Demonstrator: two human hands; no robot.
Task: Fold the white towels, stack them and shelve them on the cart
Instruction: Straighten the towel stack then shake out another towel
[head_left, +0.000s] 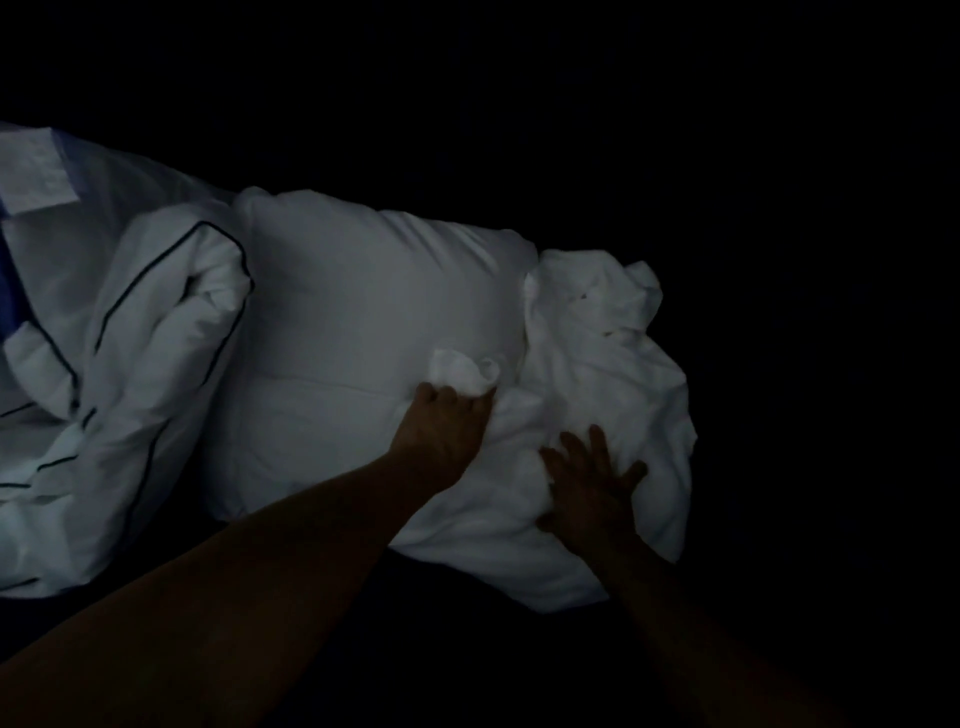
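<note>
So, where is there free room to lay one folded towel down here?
The smooth top of the pillow, between the piped bedding and the crumpled towel, lies bare. Crowded: the towel, where the left hand grips a fold and the right hand presses flat. The dark surround is too dim to judge.

We note a white pillow (363, 322) at centre; touching its left side, rumpled dark-piped bedding (156, 332).

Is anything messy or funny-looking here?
Yes. The white towel is crumpled against the pillow, not folded, with small dark specks near its top; too dim to tell what they are. The left hand grips a bunched corner; the right hand presses flat on it.
</note>
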